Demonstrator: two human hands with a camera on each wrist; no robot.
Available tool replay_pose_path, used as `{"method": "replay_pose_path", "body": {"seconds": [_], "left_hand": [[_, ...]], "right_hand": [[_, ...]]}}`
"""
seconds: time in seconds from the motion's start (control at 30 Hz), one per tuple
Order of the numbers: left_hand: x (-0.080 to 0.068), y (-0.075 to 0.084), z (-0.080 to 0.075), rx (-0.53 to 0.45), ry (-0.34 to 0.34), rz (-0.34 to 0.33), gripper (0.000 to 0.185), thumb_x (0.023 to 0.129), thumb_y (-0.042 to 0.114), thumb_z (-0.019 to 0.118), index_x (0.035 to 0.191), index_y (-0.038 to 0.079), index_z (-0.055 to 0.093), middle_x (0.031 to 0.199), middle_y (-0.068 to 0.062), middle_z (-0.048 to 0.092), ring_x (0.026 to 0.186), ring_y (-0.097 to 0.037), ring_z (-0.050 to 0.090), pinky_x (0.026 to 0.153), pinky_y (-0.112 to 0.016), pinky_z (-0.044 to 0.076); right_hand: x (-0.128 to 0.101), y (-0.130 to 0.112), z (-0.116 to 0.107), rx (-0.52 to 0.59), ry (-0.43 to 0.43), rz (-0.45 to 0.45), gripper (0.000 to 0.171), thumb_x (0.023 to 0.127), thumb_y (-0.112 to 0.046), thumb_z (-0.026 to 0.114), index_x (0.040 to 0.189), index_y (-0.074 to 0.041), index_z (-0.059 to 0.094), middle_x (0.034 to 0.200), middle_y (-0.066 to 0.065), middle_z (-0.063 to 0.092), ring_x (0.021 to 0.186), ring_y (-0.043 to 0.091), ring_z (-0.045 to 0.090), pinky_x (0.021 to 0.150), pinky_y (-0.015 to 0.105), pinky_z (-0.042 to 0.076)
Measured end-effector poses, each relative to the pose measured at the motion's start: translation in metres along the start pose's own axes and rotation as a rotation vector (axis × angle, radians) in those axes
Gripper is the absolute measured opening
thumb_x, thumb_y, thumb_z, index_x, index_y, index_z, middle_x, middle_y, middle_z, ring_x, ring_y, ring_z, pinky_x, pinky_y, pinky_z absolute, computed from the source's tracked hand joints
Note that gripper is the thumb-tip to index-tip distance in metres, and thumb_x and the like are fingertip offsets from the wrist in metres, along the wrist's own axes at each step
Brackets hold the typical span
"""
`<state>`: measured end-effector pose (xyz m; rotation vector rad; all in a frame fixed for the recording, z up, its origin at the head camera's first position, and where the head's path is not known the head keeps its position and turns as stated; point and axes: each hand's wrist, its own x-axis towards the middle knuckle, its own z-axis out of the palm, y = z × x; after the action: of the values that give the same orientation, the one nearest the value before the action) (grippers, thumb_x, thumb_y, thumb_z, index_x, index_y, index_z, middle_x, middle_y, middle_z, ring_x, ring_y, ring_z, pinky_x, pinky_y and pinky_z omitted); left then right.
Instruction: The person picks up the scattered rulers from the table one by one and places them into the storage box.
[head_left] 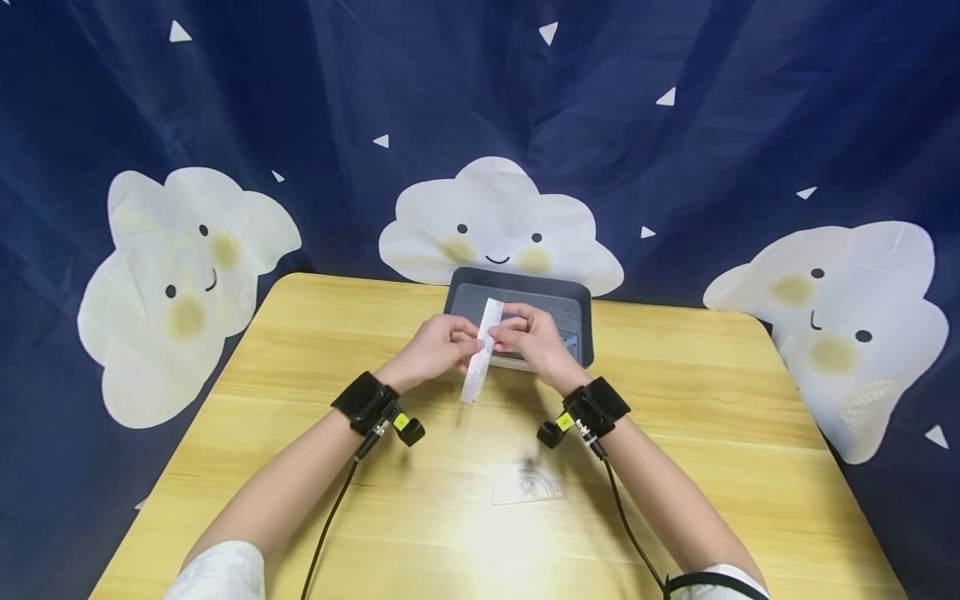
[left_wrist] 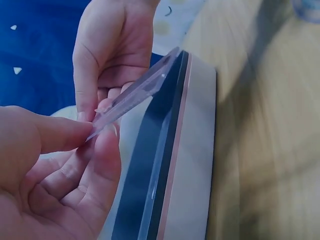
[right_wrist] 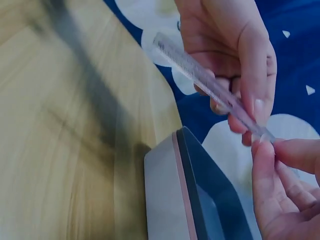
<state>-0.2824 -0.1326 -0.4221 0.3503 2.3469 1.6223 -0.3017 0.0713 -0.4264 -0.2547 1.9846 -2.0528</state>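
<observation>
Wooden table (head_left: 300, 400) in front of me, light grain, rounded corners. Dark grey tray (head_left: 577, 293) at far edge of table, middle. Clear protractor (head_left: 528, 483) flat on table, near my side. Behind table I see dark blue curtain (head_left: 675, 150) with small white triangles and three smiling white clouds (head_left: 495, 218), one left, one centre, one right.

Clear glossy plastic ruler (head_left: 480, 350); smooth pale wood-grain bench (head_left: 300, 350); matt dark plastic tray (head_left: 581, 321); creased blue cloth backdrop (head_left: 675, 125).
</observation>
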Motion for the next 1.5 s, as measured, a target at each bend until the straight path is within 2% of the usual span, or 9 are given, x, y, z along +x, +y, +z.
{"method": "replay_pose_path", "body": {"seconds": [0.2, 0.33, 0.43, 0.67, 0.93, 1.07, 1.27, 1.37, 1.5], "left_hand": [[0.032, -0.006, -0.009, -0.058, 0.008, -0.068, 0.017, 0.102, 0.006, 0.066, 0.113, -0.007, 0.068, 0.097, -0.015, 0.077, 0.070, -0.014, 0.069, 0.066, -0.029, 0.061], [0.058, -0.012, -0.020, -0.124, 0.029, -0.107, 0.019, 0.101, 0.005, 0.068, 0.114, -0.008, 0.067, 0.093, -0.015, 0.075, 0.072, -0.015, 0.070, 0.067, -0.027, 0.061], [0.072, -0.016, -0.027, -0.141, 0.031, -0.145, 0.020, 0.100, 0.004, 0.069, 0.115, -0.010, 0.067, 0.089, -0.013, 0.073, 0.072, -0.014, 0.070, 0.067, -0.026, 0.061], [0.086, -0.018, -0.029, -0.055, 0.006, -0.193, 0.020, 0.100, 0.003, 0.068, 0.113, -0.013, 0.068, 0.080, -0.010, 0.070, 0.065, -0.011, 0.068, 0.064, -0.025, 0.061], [0.096, -0.025, -0.027, 0.021, 0.002, -0.206, 0.019, 0.101, 0.001, 0.065, 0.110, -0.016, 0.067, 0.078, -0.010, 0.070, 0.062, -0.011, 0.068, 0.065, -0.025, 0.061], [0.102, -0.028, -0.024, 0.124, 0.025, -0.199, 0.014, 0.100, 0.001, 0.067, 0.099, -0.013, 0.071, 0.070, -0.008, 0.070, 0.055, -0.009, 0.066, 0.060, -0.024, 0.060], [0.111, -0.023, -0.016, 0.457, 0.033, -0.154, 0.034, 0.099, 0.010, 0.071, 0.067, 0.001, 0.072, 0.056, -0.004, 0.068, 0.047, -0.010, 0.066, 0.055, -0.023, 0.055], [0.117, -0.017, -0.014, 0.539, 0.048, -0.154, 0.037, 0.100, 0.013, 0.071, 0.065, 0.002, 0.071, 0.058, -0.005, 0.070, 0.052, -0.016, 0.071, 0.060, -0.022, 0.055], [0.122, -0.015, -0.013, 0.577, 0.056, -0.163, 0.032, 0.100, 0.014, 0.072, 0.070, 0.000, 0.073, 0.062, -0.007, 0.072, 0.056, -0.019, 0.073, 0.070, -0.027, 0.058]], "right_hand": [[0.014, 0.010, -0.006, -0.011, 0.015, 0.032, 0.044, 0.098, 0.007, 0.066, 0.140, 0.012, 0.054, 0.102, 0.014, 0.074, 0.082, 0.013, 0.074, 0.079, 0.027, 0.062], [0.021, 0.018, -0.004, -0.019, 0.018, 0.044, 0.037, 0.098, 0.009, 0.064, 0.134, 0.013, 0.057, 0.100, 0.015, 0.073, 0.081, 0.014, 0.074, 0.080, 0.029, 0.062], [0.027, 0.023, -0.001, -0.020, 0.010, 0.071, 0.039, 0.097, 0.010, 0.063, 0.135, 0.014, 0.056, 0.099, 0.015, 0.073, 0.080, 0.014, 0.074, 0.080, 0.029, 0.062], [0.037, 0.030, 0.001, -0.022, 0.021, 0.134, 0.040, 0.095, 0.013, 0.064, 0.134, 0.016, 0.054, 0.095, 0.017, 0.073, 0.076, 0.013, 0.074, 0.078, 0.028, 0.062], [0.045, 0.034, 0.002, -0.037, -0.038, 0.154, 0.043, 0.098, 0.017, 0.054, 0.140, 0.021, 0.047, 0.117, 0.037, 0.067, 0.082, 0.015, 0.074, 0.083, 0.028, 0.061], [0.045, 0.038, 0.003, -0.041, -0.046, 0.165, 0.045, 0.102, 0.015, 0.047, 0.146, 0.021, 0.041, 0.126, 0.041, 0.061, 0.085, 0.015, 0.073, 0.085, 0.026, 0.060], [0.046, 0.042, -0.001, -0.097, -0.025, 0.143, 0.044, 0.106, 0.011, 0.045, 0.148, 0.019, 0.039, 0.132, 0.039, 0.060, 0.095, 0.017, 0.070, 0.088, 0.025, 0.059], [0.048, 0.040, -0.002, -0.128, -0.022, 0.133, 0.042, 0.106, 0.010, 0.044, 0.147, 0.019, 0.041, 0.131, 0.038, 0.059, 0.104, 0.028, 0.070, 0.092, 0.028, 0.059], [0.050, 0.037, -0.002, -0.174, -0.014, 0.136, 0.041, 0.107, 0.009, 0.044, 0.147, 0.018, 0.042, 0.132, 0.037, 0.059, 0.116, 0.041, 0.066, 0.096, 0.032, 0.057]]}}
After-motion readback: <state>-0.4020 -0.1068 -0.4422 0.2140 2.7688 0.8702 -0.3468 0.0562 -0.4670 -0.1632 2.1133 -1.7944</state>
